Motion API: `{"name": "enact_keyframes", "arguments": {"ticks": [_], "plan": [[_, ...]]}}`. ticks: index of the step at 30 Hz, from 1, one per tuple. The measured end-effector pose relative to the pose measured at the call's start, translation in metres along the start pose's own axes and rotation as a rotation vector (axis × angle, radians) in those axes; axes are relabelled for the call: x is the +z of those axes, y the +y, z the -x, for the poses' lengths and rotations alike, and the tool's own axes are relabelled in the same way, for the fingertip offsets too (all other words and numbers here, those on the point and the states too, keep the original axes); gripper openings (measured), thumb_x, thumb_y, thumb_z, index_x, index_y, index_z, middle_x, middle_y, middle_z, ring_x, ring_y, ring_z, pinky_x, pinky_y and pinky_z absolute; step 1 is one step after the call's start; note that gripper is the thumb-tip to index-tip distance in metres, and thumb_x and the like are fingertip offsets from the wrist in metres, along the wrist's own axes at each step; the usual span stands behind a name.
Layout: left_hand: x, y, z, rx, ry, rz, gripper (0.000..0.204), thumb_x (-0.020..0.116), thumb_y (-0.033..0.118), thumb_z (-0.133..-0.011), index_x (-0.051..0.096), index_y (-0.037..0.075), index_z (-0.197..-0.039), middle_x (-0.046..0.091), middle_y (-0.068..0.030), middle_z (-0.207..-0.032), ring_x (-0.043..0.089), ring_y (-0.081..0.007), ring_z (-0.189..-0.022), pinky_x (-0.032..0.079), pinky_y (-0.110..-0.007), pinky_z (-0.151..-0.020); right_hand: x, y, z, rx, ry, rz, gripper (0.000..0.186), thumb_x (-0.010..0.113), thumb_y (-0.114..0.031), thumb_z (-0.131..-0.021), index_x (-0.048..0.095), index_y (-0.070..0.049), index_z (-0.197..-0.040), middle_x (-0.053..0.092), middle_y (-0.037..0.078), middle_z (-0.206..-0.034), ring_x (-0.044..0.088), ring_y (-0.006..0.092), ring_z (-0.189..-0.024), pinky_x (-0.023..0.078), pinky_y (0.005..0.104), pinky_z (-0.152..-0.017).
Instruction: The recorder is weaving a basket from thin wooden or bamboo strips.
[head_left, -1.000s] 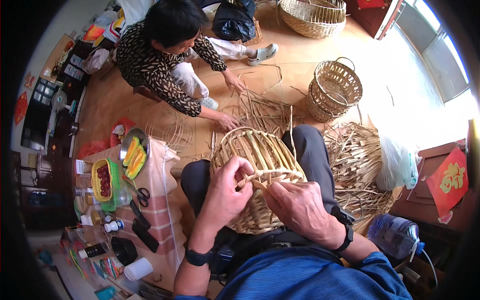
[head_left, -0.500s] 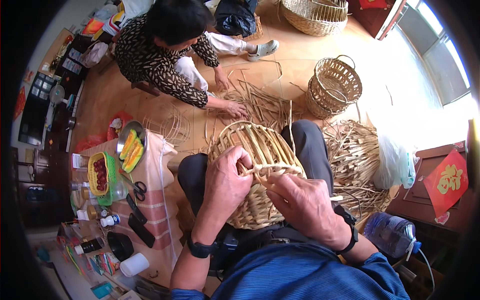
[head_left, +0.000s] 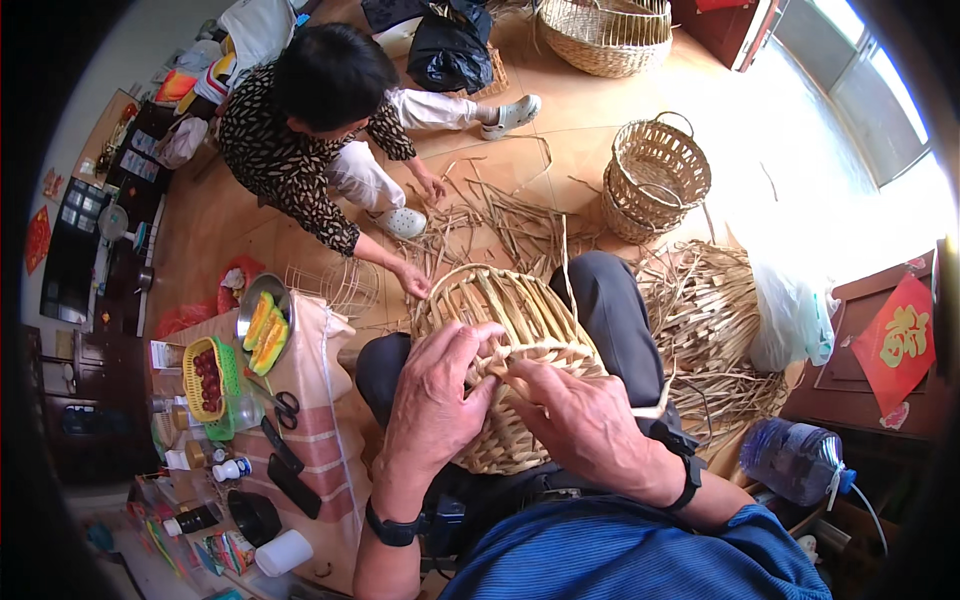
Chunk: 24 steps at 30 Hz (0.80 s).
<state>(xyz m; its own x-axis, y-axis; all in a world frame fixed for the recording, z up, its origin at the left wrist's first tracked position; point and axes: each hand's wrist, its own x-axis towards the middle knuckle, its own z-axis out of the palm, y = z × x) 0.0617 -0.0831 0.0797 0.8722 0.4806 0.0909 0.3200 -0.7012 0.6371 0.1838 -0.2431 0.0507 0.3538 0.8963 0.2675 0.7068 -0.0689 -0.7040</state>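
Observation:
A half-woven basket [head_left: 505, 440] of pale plant strands rests in my lap between my knees, its open ribs toward the far side. At its near braided rim, my left hand [head_left: 440, 395] is closed, thumb and fingers pinching the edge. Close beside it, my right hand [head_left: 585, 415] is closed with thumb and forefinger pinching a plant strand [head_left: 500, 370] at the rim. A pale strand end [head_left: 652, 410] sticks out past the right hand. Another thin strand [head_left: 565, 245] stands up from the basket's far side.
A co-worker's hand [head_left: 413, 281] reaches close to the basket's far rim. Loose strands [head_left: 515, 225] lie on the floor, with a strand bundle [head_left: 700, 310] and finished baskets [head_left: 655, 175] at right. Scissors [head_left: 287, 408] lie on the cloth-covered table [head_left: 330, 440] at left.
The co-worker's nearer hand has moved from the loose strands toward the basket's far rim. My hands stay at the rim, the left fingers now reaching further over it. The view has shifted slightly.

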Motion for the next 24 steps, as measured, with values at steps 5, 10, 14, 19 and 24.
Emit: {"name": "enact_keyframes", "arguments": {"ticks": [5,10,14,19,24], "plan": [[-0.005,-0.003,-0.009,0.003,-0.107,0.137,0.051,0.08,-0.007,-0.081,0.072,0.007,-0.129,0.065,-0.0075,-0.095,0.066,-0.0239,-0.088,0.056,-0.037,-0.08,-0.001,0.008,0.003,-0.07,0.08,0.002,0.02,0.08,-0.012,-0.095,0.065,-0.007,-0.107,0.071,0.009,-0.079,0.073,0.0291,-0.066,0.056,0.0425,-0.058],[-0.001,0.001,-0.01,-0.103,-0.052,0.038,0.05,0.08,-0.006,-0.082,0.073,0.01,-0.129,0.066,-0.0079,-0.091,0.067,-0.0246,-0.08,0.057,-0.037,-0.077,0.011,0.007,-0.007,-0.078,0.044,-0.013,0.019,0.07,-0.009,-0.098,0.052,-0.007,-0.094,0.063,0.01,-0.073,0.068,0.0318,-0.061,0.051,0.0459,-0.054],[-0.002,-0.002,-0.01,-0.035,-0.04,0.033,0.051,0.079,-0.006,-0.082,0.073,0.01,-0.13,0.067,-0.0086,-0.09,0.068,-0.0247,-0.078,0.057,-0.038,-0.076,-0.009,0.0,0.002,-0.031,-0.145,-0.059,0.029,0.079,-0.01,-0.095,0.064,-0.006,-0.119,0.072,0.01,-0.079,0.074,0.0317,-0.069,0.055,0.044,-0.058],[-0.01,0.001,-0.017,-0.231,-0.237,0.071,0.051,0.077,0.0,-0.088,0.069,0.011,-0.137,0.073,-0.0109,-0.097,0.074,-0.0281,-0.086,0.058,-0.039,-0.081,-0.014,-0.002,0.009,-0.058,-0.173,-0.212,0.029,0.068,-0.008,-0.1,0.055,-0.002,-0.125,0.068,0.017,-0.086,0.072,0.0386,-0.072,0.054,0.0489,-0.058],[-0.001,-0.018,-0.002,-0.041,-0.12,0.023,0.05,0.079,0.007,-0.089,0.063,0.006,-0.137,0.078,-0.0142,-0.106,0.079,-0.0304,-0.101,0.058,-0.04,-0.088,-0.02,0.007,0.002,-0.099,-0.166,-0.182,0.018,0.069,-0.01,-0.1,0.065,-0.007,-0.117,0.066,0.013,-0.093,0.073,0.0357,-0.082,0.057,0.0478,-0.068]]}}
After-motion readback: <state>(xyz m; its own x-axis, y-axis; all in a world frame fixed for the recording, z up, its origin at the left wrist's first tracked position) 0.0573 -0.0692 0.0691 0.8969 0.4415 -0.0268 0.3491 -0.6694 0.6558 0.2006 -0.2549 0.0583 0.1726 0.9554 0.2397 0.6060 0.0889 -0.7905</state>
